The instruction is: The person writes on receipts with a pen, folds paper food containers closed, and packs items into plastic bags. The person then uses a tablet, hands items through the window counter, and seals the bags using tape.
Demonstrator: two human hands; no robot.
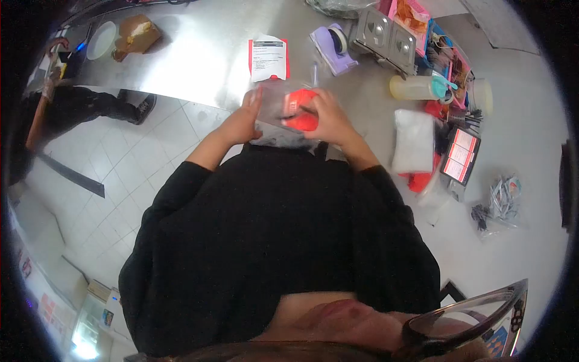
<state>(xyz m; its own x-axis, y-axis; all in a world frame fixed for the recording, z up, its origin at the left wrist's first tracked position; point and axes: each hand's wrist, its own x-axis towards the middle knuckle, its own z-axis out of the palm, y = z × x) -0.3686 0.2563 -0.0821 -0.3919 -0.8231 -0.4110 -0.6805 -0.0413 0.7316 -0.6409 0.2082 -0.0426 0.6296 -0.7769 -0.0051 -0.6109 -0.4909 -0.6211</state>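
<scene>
At the metal counter's near edge, my left hand (242,120) is closed on the left side of a clear plastic bag (274,131). My right hand (330,117) has its fingers wrapped round a red item (300,110) with pale print, which lies over or inside the bag; which of the two is unclear. Just beyond the hands, a white printed slip (268,58) rests on a red piece. To its right stands a purple tape dispenser (333,49) with a roll in it.
Steel lidded containers (386,37), a yellowish bottle (416,87), a white packet (414,140), a tablet (461,155) and a bag of sachets (503,202) are on the right. Another person (75,114) stands at left, near brown paper with food (136,37).
</scene>
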